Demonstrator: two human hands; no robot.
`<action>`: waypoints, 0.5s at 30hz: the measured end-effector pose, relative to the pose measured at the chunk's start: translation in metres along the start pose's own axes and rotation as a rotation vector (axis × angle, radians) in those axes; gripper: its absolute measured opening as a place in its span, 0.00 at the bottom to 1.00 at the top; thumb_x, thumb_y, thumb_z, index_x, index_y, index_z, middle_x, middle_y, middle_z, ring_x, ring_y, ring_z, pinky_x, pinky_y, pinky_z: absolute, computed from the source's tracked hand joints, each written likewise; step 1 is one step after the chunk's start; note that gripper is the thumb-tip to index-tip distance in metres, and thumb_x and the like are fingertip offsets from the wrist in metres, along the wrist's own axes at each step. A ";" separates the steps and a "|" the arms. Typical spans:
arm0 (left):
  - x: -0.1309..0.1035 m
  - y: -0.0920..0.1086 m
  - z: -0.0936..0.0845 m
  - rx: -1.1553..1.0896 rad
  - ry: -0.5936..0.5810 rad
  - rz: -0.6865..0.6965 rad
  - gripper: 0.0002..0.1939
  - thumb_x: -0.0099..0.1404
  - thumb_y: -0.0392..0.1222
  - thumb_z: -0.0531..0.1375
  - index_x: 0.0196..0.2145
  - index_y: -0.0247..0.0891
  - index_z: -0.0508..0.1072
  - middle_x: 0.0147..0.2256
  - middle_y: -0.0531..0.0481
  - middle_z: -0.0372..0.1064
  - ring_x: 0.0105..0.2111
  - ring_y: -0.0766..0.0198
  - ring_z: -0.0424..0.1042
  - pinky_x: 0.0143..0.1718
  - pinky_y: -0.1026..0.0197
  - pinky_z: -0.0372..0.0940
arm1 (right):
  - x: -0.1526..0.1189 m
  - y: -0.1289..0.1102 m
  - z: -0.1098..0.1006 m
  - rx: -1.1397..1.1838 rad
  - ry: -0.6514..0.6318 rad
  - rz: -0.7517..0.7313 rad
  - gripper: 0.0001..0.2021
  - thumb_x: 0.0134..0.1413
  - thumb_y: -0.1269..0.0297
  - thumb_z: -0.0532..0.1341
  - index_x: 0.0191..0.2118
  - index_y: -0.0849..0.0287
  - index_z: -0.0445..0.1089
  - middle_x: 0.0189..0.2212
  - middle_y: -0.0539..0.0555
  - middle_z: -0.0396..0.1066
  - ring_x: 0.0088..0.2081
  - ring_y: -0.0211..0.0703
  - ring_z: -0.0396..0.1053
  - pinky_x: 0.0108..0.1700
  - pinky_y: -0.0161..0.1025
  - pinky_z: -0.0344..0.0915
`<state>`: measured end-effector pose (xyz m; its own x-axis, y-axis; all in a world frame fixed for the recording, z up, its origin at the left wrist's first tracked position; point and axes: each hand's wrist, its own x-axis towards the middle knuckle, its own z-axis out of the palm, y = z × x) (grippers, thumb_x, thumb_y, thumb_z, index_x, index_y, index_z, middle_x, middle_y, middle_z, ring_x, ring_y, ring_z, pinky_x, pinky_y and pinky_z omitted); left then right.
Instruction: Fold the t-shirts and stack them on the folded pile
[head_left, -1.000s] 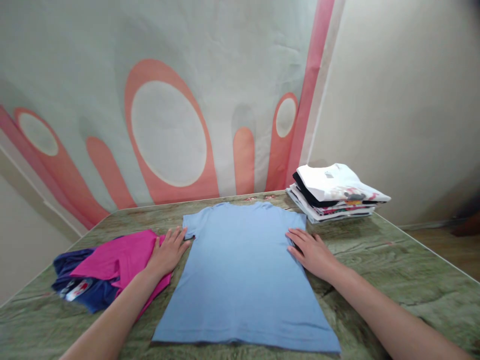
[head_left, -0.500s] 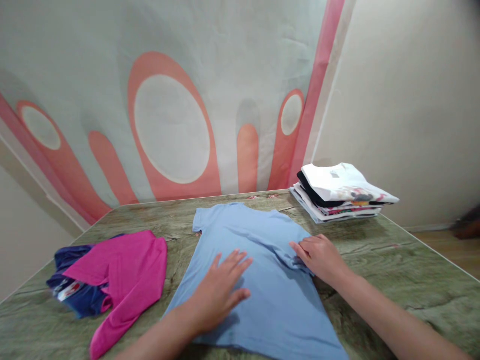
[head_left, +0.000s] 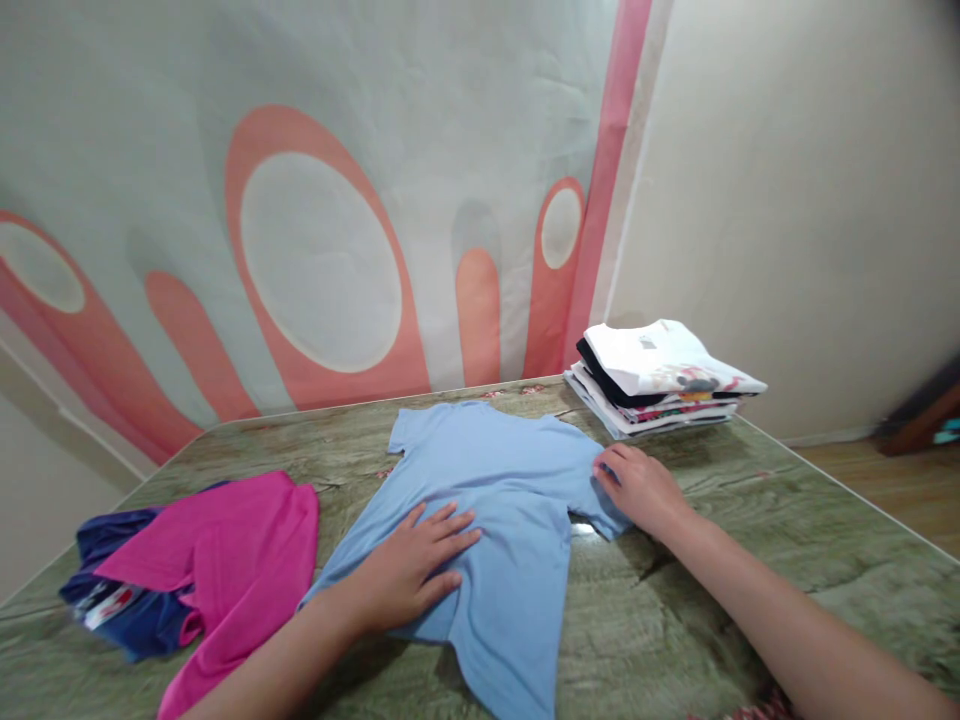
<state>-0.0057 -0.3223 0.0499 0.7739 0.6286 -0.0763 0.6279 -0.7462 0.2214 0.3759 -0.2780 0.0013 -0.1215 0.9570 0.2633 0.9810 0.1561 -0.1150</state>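
Observation:
A light blue T-shirt (head_left: 495, 450) lies spread on the wood-patterned table (head_left: 675, 620), its collar toward the far edge and its lower part wrinkled and bent. Flat on the shirt's left side rests my left hand (head_left: 420, 565), fingers apart, holding nothing. My right hand (head_left: 641, 485) is at the right sleeve, with thumb and fingers pinched on the sleeve's edge. That sleeve sticks out to the right, and a small gap shows table below it.
At the left lie a crumpled pink garment (head_left: 247, 560) and a dark blue one (head_left: 142, 625) partly under it. A folded clothes stack (head_left: 660, 380) stands at the back right, near the wall.
The right sleeve is now pulled out to the right, and the shirt's lower right side has shifted left. My left hand has come down flat on the cloth. The view has turned slightly right.

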 end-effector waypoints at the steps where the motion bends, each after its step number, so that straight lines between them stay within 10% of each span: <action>1: -0.003 0.007 -0.001 -0.011 0.014 -0.031 0.26 0.72 0.56 0.47 0.64 0.51 0.57 0.64 0.49 0.55 0.64 0.54 0.52 0.64 0.46 0.47 | 0.000 0.001 0.001 -0.015 0.022 0.034 0.14 0.63 0.57 0.53 0.44 0.56 0.71 0.43 0.60 0.70 0.45 0.51 0.67 0.46 0.44 0.61; 6: -0.004 0.074 0.014 0.019 0.019 -0.061 0.35 0.63 0.66 0.53 0.57 0.39 0.65 0.63 0.37 0.54 0.61 0.46 0.56 0.60 0.45 0.54 | 0.004 0.008 0.010 -0.009 0.024 0.104 0.12 0.58 0.55 0.57 0.37 0.57 0.71 0.37 0.59 0.72 0.43 0.51 0.68 0.41 0.41 0.62; 9: 0.009 0.107 0.029 0.092 -0.026 -0.046 0.19 0.69 0.52 0.52 0.48 0.36 0.69 0.53 0.36 0.65 0.53 0.47 0.63 0.53 0.44 0.61 | 0.004 0.013 0.016 0.104 0.045 0.117 0.09 0.57 0.59 0.56 0.33 0.56 0.70 0.32 0.55 0.72 0.37 0.47 0.69 0.37 0.38 0.60; 15: 0.039 0.117 0.031 0.071 -0.060 -0.089 0.10 0.65 0.35 0.54 0.44 0.36 0.66 0.39 0.44 0.69 0.35 0.58 0.70 0.34 0.59 0.66 | 0.022 0.025 0.001 0.782 0.136 0.319 0.12 0.53 0.53 0.56 0.30 0.57 0.67 0.22 0.48 0.65 0.24 0.39 0.62 0.26 0.34 0.56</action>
<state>0.1004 -0.3913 0.0430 0.7168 0.6807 -0.1508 0.6972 -0.7028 0.1414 0.3977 -0.2525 0.0036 0.2115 0.9539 0.2128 0.5729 0.0554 -0.8177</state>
